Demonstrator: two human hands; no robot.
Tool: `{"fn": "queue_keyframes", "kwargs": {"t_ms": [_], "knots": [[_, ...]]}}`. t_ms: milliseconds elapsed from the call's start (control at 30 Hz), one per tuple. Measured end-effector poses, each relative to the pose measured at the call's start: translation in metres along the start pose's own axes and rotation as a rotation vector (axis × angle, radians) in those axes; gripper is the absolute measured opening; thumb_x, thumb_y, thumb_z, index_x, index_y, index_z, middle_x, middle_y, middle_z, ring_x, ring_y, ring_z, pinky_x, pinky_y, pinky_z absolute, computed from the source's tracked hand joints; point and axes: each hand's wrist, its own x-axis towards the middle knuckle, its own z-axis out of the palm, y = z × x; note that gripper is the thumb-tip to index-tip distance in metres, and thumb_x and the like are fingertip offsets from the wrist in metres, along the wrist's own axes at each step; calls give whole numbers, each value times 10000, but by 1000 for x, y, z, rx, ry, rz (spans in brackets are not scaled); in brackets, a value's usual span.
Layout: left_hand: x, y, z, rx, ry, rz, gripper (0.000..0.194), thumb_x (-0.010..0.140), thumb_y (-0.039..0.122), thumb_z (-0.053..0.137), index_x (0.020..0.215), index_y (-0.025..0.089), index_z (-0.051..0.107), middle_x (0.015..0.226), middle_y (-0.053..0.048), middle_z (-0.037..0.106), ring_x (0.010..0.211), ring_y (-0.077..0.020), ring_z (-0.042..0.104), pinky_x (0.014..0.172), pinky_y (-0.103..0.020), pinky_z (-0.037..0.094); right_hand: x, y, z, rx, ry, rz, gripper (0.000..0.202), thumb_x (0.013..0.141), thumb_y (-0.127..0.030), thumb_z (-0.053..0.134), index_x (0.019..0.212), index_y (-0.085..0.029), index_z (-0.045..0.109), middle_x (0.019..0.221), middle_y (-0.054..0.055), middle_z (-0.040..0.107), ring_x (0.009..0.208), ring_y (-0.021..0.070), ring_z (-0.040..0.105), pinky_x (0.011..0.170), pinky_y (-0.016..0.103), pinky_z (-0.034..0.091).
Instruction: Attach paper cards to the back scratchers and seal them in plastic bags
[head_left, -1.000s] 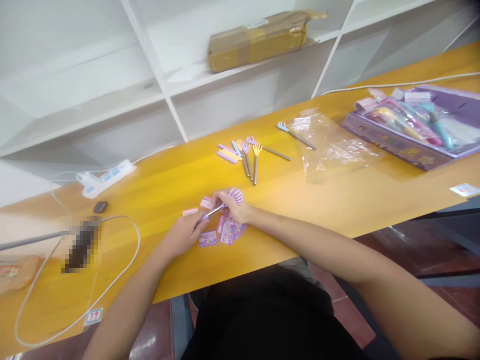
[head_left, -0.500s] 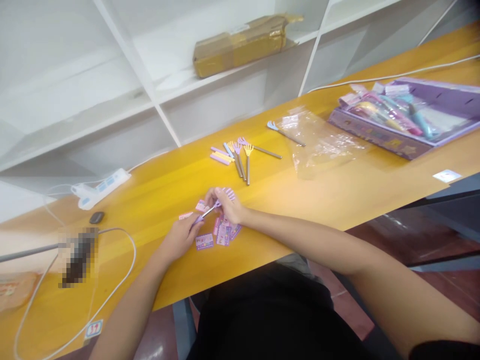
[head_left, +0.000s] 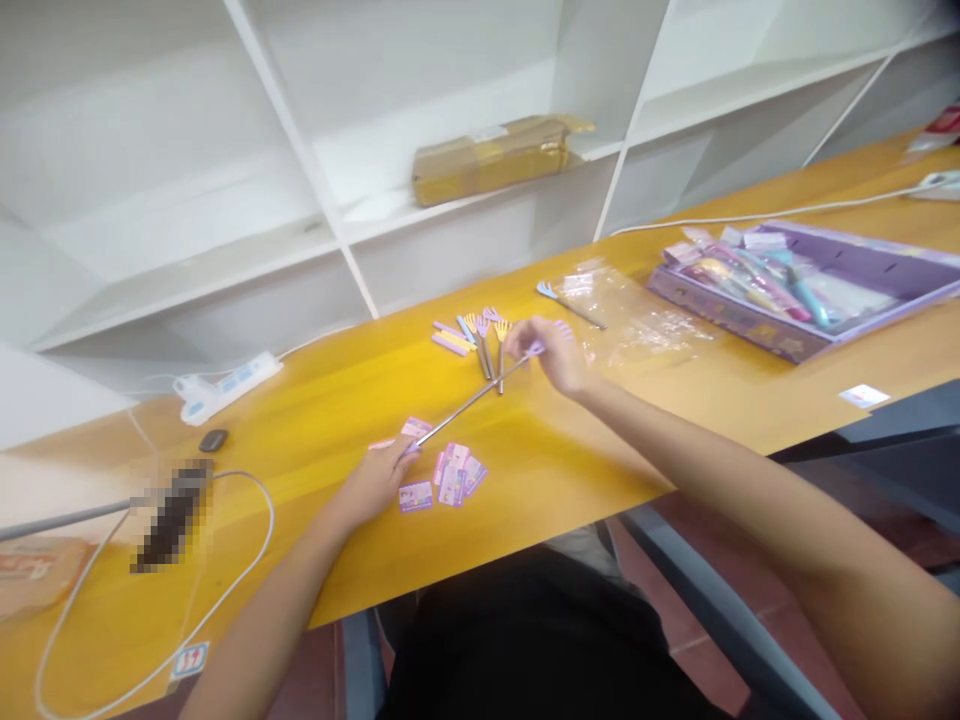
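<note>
A telescopic back scratcher (head_left: 469,404) with a purple claw head and a thin metal rod stretches between my two hands, drawn out long. My left hand (head_left: 381,475) is closed around its lower end, where a bit of purple grip shows. At the other end my right hand (head_left: 553,355) grips it at the purple claw. Small printed cards (head_left: 452,474) in pink and purple lie beside my left hand. Just behind the rod are several more back scratchers (head_left: 489,350) with yellow and purple claws, plus short coloured handle sleeves (head_left: 453,338).
On the right, a purple display box (head_left: 795,345) holds bagged items. Clear plastic bags (head_left: 630,315) and a blue-clawed back scratcher (head_left: 574,304) lie before it. A power strip (head_left: 232,388) and cables are at left; a taped cardboard package (head_left: 491,165) rests on the shelf.
My right hand has moved away from my left, up and to the right, pulling the back scratcher's rod out much longer. My left hand stays near the cards. The camera view has shifted slightly.
</note>
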Motion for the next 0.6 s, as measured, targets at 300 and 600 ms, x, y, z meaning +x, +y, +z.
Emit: {"fn": "queue_keyframes", "kwargs": {"t_ms": [300,600], "knots": [[-6,11,2,-1,-103,118,522,1105,358,392,1624,350,453,1505,-62,665,1273,-283,697,1046,-400,543,-2,-99,-172,46,589,16,817,1149,-371,262,460,-122,623,479,123,505,501,105,481,595,370,286],[-13,5,10,-92,-92,177,499,1120,433,391,1600,354,501,1590,-29,583,1384,-269,629,1159,-400,482,-27,-164,-197,-42,699,-34,847,1121,-352,179,501,-195,736,459,121,406,501,140,382,613,444,214]]}}
